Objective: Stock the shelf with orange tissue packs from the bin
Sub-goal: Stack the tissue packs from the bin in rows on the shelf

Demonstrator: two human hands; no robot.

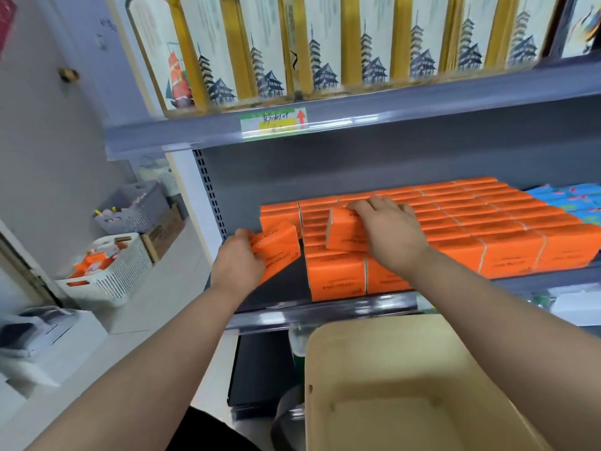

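Two orange tissue packs are in hand at once. The first pack (276,247) is gripped at its near end by the left hand (239,262), fingers curled round it, and is held tilted over a dark bare strip at the left front of the shelf (325,312). The second pack (344,232) is grasped from above by the right hand (387,229), at about 2 o'clock from the left hand. It is held atop the rows already laid, though whether it rests on them or hangs just over them cannot be told.

From 12 to 3 o'clock of the hands, the shelf is covered by stocked packs (487,229) set in tight rows. These are bounded at 3 o'clock by blue packs (572,203). At 6 o'clock, just below the shelf edge, the beige bin (390,353) is seen, and no orange pack can be made out in the part of it that shows. At 9 o'clock, well apart from the shelf, a white basket (107,278) with orange items inside is visible. At 12 o'clock an upper shelf is filled with pagoda-printed boxes (325,43).

The task is judged to be nearly done. Most of the shelf is filled, and what appears to be left is the seating of the two held packs and the closing of the bare strip at the left front.
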